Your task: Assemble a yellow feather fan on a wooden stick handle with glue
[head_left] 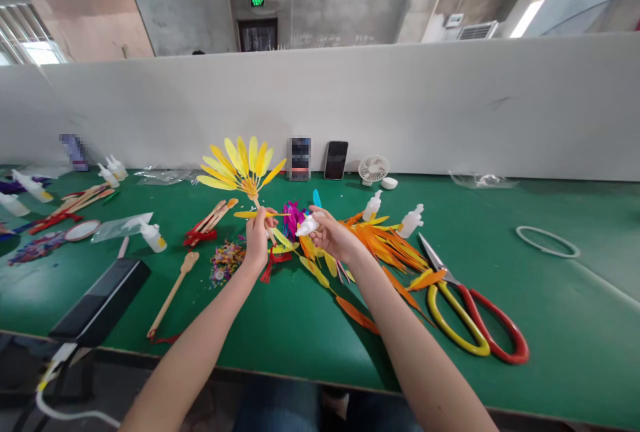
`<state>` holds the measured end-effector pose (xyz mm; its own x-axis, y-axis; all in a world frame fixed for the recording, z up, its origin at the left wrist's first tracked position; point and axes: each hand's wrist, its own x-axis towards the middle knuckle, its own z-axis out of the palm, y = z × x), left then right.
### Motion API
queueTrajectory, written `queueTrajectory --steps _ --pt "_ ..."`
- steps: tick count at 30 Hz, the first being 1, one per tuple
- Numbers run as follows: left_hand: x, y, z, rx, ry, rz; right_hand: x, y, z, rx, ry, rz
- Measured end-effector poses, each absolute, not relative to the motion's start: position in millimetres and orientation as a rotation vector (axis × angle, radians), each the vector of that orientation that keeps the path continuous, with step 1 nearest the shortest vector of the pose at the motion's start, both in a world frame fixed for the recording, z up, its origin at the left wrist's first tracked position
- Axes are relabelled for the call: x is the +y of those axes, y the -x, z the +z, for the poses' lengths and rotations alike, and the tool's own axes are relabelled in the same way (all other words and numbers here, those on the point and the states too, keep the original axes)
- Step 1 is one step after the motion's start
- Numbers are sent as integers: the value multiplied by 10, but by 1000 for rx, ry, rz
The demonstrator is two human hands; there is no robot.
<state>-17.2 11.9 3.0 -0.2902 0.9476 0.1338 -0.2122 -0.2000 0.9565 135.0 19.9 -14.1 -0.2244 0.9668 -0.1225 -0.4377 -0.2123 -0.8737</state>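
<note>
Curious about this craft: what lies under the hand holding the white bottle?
Loose yellow, orange and pink feathers on the green table; the right hand covers those directly beneath.

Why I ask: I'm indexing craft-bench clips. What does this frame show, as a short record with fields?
Left: the left hand grips the stick of a yellow feather fan, held upright.
Right: the right hand holds a white glue bottle, nozzle toward the left hand.
Under the hands: loose feathers, mostly orange and yellow.
Further right: scissors, yellow and red handles, lying flat.
Surface: green table.
By the partition: phone, small white fan.
</note>
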Motion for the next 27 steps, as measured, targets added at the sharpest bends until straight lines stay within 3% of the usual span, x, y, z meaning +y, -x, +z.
queueTrajectory --steps 12,27 --pt "177 244 -8 1088 -976 1729 38 -1335 -38 -1201 712 1880" --pt "217 264 -30 1116 -875 1783 -82 -1276 -13 -1695 520 1837"
